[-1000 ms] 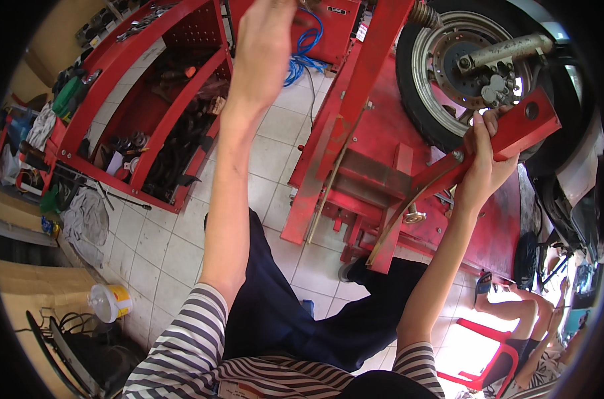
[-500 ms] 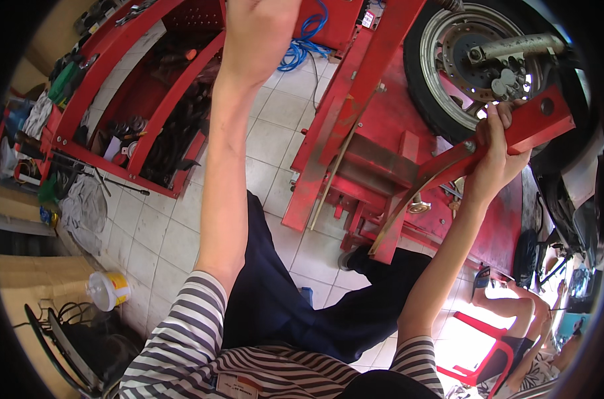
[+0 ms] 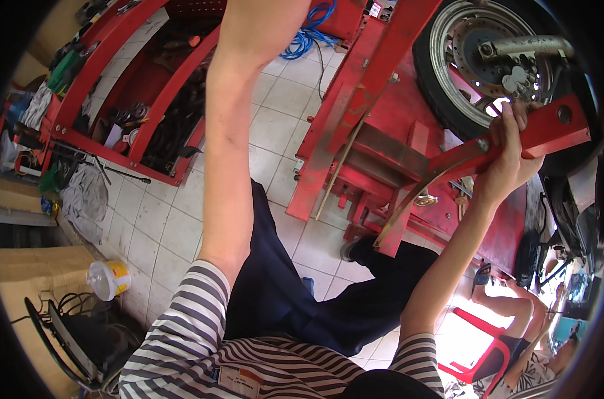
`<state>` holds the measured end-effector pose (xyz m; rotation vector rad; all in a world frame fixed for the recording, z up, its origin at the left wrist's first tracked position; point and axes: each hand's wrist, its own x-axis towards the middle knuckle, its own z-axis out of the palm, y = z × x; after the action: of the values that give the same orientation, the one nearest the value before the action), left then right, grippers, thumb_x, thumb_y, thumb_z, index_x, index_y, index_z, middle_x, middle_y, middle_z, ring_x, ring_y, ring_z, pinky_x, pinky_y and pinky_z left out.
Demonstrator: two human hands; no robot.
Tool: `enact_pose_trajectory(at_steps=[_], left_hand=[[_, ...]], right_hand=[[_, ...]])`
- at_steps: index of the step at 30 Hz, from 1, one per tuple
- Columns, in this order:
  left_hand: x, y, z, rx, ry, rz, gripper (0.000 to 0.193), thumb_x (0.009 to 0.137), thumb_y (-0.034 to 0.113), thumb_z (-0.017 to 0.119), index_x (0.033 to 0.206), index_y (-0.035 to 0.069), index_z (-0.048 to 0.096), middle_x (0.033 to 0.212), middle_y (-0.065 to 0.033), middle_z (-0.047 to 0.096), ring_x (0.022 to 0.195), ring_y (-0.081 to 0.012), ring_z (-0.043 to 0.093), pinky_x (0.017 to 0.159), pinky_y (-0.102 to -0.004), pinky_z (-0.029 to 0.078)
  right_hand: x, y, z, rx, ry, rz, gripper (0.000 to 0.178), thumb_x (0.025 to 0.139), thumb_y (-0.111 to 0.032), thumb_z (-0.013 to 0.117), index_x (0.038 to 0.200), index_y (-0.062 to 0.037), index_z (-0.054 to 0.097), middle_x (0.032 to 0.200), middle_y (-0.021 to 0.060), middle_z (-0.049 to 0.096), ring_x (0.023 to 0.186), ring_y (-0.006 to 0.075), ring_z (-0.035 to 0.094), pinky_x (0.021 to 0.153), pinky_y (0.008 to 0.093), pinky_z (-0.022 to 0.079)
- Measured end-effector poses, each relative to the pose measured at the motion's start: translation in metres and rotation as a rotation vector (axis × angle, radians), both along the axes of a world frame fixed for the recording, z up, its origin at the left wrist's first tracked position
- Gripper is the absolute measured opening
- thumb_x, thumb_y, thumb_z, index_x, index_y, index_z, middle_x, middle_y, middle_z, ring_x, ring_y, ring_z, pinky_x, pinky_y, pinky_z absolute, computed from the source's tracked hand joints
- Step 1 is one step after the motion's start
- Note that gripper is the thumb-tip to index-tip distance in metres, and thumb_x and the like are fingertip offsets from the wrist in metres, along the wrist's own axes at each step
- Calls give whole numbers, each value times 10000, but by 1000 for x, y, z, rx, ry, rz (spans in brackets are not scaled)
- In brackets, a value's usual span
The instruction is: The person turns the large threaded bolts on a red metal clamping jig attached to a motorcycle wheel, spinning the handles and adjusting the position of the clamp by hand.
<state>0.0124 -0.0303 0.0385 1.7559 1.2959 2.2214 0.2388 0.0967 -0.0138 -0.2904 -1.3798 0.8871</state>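
While red bar (image 3: 549,135) gripped, shirt lbl (image 3: 239,382).

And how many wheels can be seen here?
1: the wheel at upper right, beyond the right hand gripping the red bar. Others may be hidden or out of frame.

Nothing cleanly legible: the white-and-orange patch (image 3: 240,382) on the chest of the striped shirt (image 3: 176,326) carries a few short lines of dark print, too small and soft to trust. Yellow label (image 3: 121,278) on the side of the white tub (image 3: 100,283), lower left, has some reddish marking (can't make out any characters at this size). Small pale tag (image 3: 376,9) with pinkish marks sits near the top edge, likewise unreadable.
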Motion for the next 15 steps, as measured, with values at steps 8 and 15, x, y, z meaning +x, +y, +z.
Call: enact_pose_trajectory(at_steps=[8, 15], left_hand=[[-62, -12, 1, -75, 200, -222, 387, 1016, 229, 491, 1323, -6, 500, 1254, -117, 548, 1171, -167, 522, 961, -286, 442], [-38, -5, 0, 83, 321, -117, 438, 983, 205, 558, 1363, -1, 485, 1305, -107, 555, 1183, -160, 519, 986, -311, 438]], right_hand=[[-6, -2, 5, -20, 7, 21, 377, 818, 121, 634, 1152, 10, 501, 891, 24, 543, 659, 36, 458, 552, 191, 351], [-3, 2, 3, -24, -30, 19, 345, 845, 104, 615, 1139, -17, 481, 885, -2, 516, 708, 27, 468, 553, 176, 358]])
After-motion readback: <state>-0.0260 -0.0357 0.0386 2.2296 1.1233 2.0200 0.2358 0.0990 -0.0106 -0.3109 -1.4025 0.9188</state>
